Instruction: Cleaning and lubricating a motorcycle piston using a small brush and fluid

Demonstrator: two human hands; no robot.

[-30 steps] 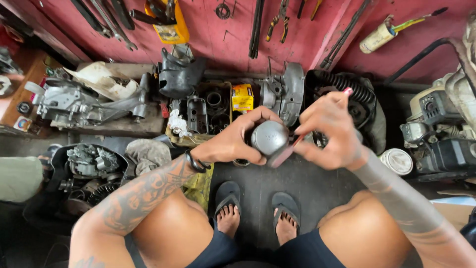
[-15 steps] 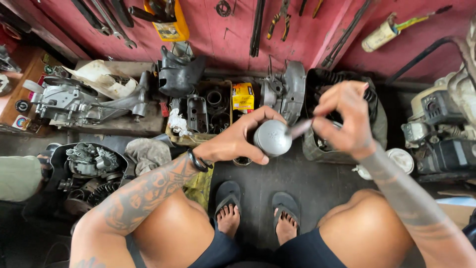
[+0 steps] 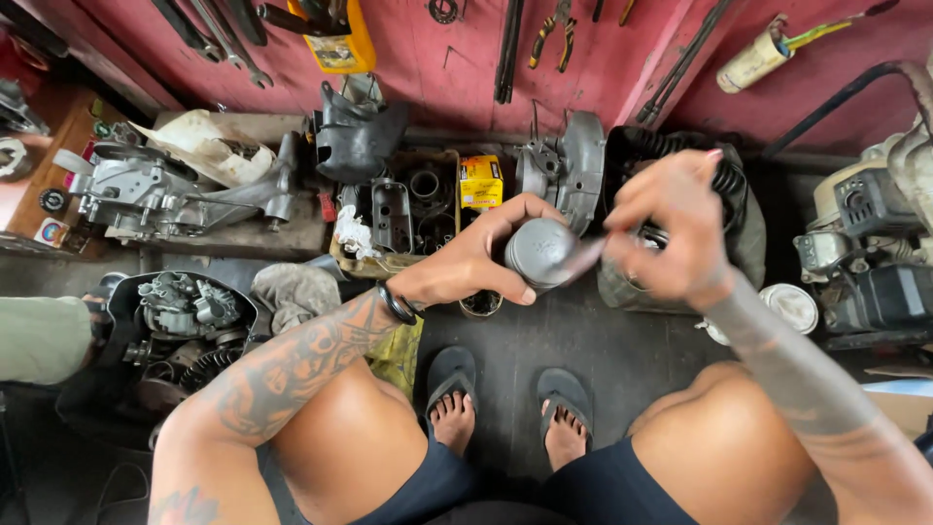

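Two hands: left hand (image 3: pixel 466 262) grips grey piston (image 3: pixel 539 253); right hand (image 3: pixel 671 233) touching.

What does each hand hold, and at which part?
Left hand wraps the side of a grey metal cylinder. Right hand pinches a thin blurred tool by its upper end.

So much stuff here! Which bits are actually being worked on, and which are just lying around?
In hand:
left hand gripping the grey metal cylinder
right hand holding a thin tool against it

Lying about:
yellow box
engine casing
pliers on the red wall
white lid
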